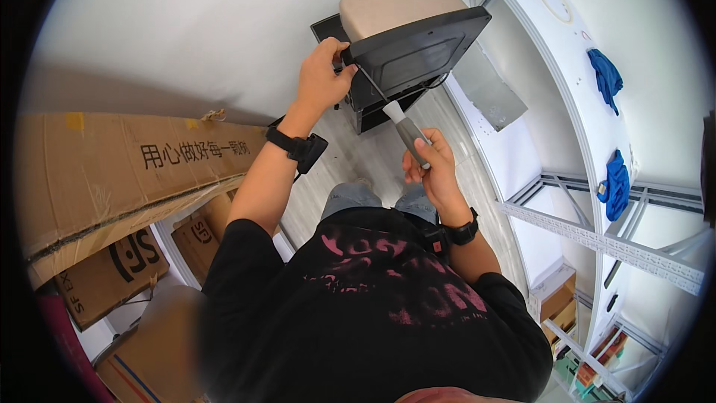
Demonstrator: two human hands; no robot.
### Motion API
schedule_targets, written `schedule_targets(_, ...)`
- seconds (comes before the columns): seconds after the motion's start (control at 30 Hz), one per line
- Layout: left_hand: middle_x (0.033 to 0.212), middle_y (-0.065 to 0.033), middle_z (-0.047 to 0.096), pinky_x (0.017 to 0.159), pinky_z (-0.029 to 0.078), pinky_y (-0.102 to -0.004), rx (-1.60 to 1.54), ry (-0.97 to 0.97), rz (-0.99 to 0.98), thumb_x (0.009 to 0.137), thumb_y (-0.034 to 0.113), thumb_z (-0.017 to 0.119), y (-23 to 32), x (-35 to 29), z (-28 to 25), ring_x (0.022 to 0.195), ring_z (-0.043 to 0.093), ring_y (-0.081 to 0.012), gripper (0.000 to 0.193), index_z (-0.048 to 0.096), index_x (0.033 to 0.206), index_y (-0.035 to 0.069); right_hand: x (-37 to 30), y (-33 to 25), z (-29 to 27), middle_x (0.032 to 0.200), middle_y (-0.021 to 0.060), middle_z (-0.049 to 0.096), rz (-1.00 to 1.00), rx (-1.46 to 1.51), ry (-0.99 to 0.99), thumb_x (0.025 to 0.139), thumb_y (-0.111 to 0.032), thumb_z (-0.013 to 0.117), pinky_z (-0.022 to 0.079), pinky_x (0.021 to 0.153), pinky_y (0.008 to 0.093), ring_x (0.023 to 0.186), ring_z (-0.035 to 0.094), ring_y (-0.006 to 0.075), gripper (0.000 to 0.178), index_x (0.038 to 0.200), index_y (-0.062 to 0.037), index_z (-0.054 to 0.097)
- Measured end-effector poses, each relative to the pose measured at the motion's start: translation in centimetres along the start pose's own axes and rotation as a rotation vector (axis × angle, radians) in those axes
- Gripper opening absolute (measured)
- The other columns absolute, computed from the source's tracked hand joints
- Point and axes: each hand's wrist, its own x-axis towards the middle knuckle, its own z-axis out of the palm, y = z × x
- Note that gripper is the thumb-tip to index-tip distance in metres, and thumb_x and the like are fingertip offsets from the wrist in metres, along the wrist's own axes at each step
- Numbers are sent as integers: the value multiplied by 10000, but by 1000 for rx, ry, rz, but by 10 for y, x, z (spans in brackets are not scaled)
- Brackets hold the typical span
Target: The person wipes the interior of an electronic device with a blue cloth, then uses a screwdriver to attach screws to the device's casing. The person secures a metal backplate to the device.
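Observation:
A screwdriver with a grey and white handle is in my right hand, fingers closed around the grip. Its thin metal shaft slants up and left toward the left corner of a black panel. At that corner my left hand pinches the panel's edge, close to the screwdriver tip. Whether the tip sits in a screw is too small to tell. A beige padded cushion is on the far side of the tilted panel. Below and behind stands a black box-like base, partly hidden by the panel.
Large cardboard boxes rise close on my left. To the right, a metal-framed white shelf holds blue cloths, a ring and, lower down, an open cardboard box. A grey sheet lies against the shelf.

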Motion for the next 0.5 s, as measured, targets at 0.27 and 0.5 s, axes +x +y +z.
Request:
schedule_targets(0.27, 877, -86, 640, 567, 500, -264, 55, 10, -9, 724, 20, 725, -5, 1, 2, 791, 637, -168, 332, 588, 1026, 23, -12, -4, -8, 660, 121, 589, 15, -33, 22, 924, -284, 530, 446, 470, 265, 440, 431, 114, 253, 1030, -63, 466)
schedule_targets(0.5, 959, -117, 623, 703, 501, -314, 71, -49, -41, 733, 61, 729, 2, -1, -6, 888, 614, -223, 361, 569, 1053, 23, -20, -9, -36, 691, 123, 606, -22, 71, 44, 917, -244, 559, 475, 521, 275, 493, 481, 121, 245, 1051, -64, 463)
